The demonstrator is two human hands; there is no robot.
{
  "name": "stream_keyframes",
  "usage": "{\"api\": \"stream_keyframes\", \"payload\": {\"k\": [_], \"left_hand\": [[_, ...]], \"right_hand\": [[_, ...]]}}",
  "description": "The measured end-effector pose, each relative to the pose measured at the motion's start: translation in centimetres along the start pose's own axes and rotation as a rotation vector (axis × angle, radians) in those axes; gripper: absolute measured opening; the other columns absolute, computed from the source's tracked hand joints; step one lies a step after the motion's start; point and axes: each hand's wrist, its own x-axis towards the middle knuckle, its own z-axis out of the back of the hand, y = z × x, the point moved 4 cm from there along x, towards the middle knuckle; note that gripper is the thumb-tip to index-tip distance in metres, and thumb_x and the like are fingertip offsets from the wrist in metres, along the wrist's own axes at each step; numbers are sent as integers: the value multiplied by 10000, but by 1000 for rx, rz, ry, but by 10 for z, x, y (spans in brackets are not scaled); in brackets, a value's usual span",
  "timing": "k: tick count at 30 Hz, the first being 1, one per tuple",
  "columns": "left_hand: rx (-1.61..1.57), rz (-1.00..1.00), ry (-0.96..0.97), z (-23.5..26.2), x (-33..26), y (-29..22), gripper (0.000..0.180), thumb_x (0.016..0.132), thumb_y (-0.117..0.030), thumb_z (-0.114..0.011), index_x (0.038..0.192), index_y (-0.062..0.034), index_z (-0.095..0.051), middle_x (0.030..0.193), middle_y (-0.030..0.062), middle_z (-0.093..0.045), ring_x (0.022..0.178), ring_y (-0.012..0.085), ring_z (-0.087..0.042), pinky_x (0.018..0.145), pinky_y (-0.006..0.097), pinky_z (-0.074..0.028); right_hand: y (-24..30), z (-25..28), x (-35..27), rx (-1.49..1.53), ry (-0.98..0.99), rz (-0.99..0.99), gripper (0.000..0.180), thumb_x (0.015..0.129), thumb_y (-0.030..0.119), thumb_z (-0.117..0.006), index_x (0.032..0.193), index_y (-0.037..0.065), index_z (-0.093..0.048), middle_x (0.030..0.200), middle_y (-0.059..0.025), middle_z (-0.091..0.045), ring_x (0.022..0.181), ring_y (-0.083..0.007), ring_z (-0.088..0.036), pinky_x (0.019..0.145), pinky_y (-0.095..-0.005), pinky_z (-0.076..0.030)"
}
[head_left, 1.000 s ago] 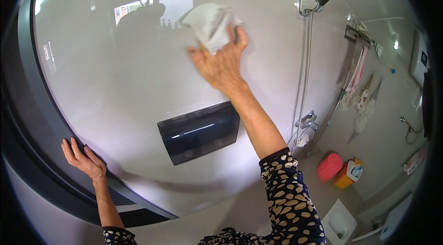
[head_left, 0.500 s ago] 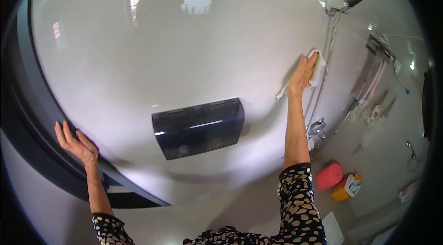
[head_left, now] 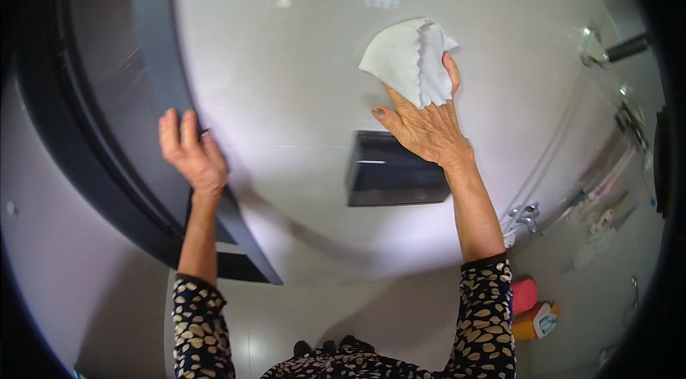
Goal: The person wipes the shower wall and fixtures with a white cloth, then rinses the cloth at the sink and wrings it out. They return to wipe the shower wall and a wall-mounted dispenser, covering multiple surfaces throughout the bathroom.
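My right hand point(head_left: 425, 125) presses a white cloth point(head_left: 407, 59) flat against the glossy white tiled wall point(head_left: 286, 57), above a dark recessed box point(head_left: 396, 170) set in that wall. My left hand point(head_left: 191, 154) rests with its fingers apart on the edge of the dark grey door frame point(head_left: 153, 65) to the left, holding nothing. Both forearms rise from the lower edge in dark sleeves with pale spots.
A shower rail and shower head point(head_left: 618, 47) stand at the right, with a tap point(head_left: 525, 215) below. A red container point(head_left: 524, 295) and an orange bottle point(head_left: 536, 322) sit on the floor at lower right. Brushes hang on the right wall point(head_left: 607, 200).
My right hand has swept the cloth from the right, near the shower rail, back to the left above the dark box. My left hand has moved up along the door frame.
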Motion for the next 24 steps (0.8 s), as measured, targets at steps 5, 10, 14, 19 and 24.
{"api": "stream_keyframes", "payload": {"k": [5, 10, 14, 19, 24], "left_hand": [[-75, 51, 71, -8, 9, -10, 472, 840, -189, -551, 1265, 0, -479, 1394, 217, -329, 1290, 376, -293, 1069, 464, -220], [-413, 188, 201, -11, -26, 5, 768, 867, -534, -483, 1377, 15, -316, 1430, 189, -291, 1350, 370, -211, 1083, 461, -152], [-450, 279, 266, -11, -38, 2, 766, 879, -511, -468, 1394, 23, -277, 1434, 187, -318, 1356, 343, -239, 1080, 454, -133], [-339, 229, 377, -9, -63, -13, 564, 827, -211, -601, 1326, -25, -414, 1406, 201, -337, 1314, 380, -272, 1075, 469, -188], [-271, 204, 454, -8, -93, -5, 449, 809, -203, -633, 1224, -70, -523, 1400, 208, -310, 1279, 393, -276, 1036, 490, -189]], "right_hand": [[73, -11, 44, 153, -61, 120, 387, 769, 430, -631, 1033, 150, -668, 1283, -70, -498, 1254, -254, -379, 1099, -495, -158], [158, -79, 46, 236, -72, 145, 439, 767, 412, -628, 1095, 120, -634, 1197, -75, -576, 1211, -228, -451, 1110, -447, -186], [176, -117, 14, 284, -22, 144, 471, 789, 354, -596, 1178, 90, -571, 1197, -72, -573, 1197, -230, -464, 1105, -417, -221], [168, -197, -111, 289, 181, 151, 344, 777, 184, -561, 1113, 116, -585, 1114, -49, -593, 1109, -242, -512, 985, -343, -400], [146, -167, -177, 268, 194, 223, 259, 753, 128, -565, 1008, 111, -609, 1036, -86, -596, 995, -285, -567, 887, -391, -465]]}}
